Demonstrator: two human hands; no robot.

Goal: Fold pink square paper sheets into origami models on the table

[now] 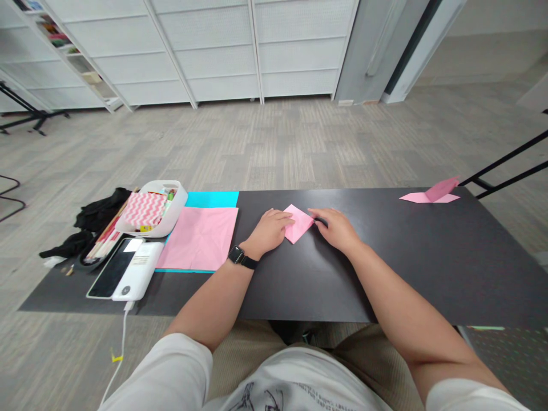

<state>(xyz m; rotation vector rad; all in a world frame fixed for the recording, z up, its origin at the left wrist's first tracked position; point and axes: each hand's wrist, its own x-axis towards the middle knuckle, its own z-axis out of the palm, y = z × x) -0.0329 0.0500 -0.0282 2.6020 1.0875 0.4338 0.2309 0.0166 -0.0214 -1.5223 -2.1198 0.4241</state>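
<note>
A small piece of pink paper [298,224], folded to a diamond shape, lies on the dark table in front of me. My left hand [269,233] rests over its left side, fingers stretched out flat on the paper. At the paper's right corner is my right hand [336,228], its thumb and fingers closed on the tip. A dark patch shows between that thumb and the fingers; I cannot make out whether it is an object or the tabletop. A black watch sits on my left wrist.
Larger pink sheets [201,237] lie on blue sheets [213,198] to the left. Beyond them are a white basket [174,220], a phone [113,271], a cabled white power bank [137,273] and black cloth [103,208]. A folded pink paper shape [432,193] stands at the table's far right.
</note>
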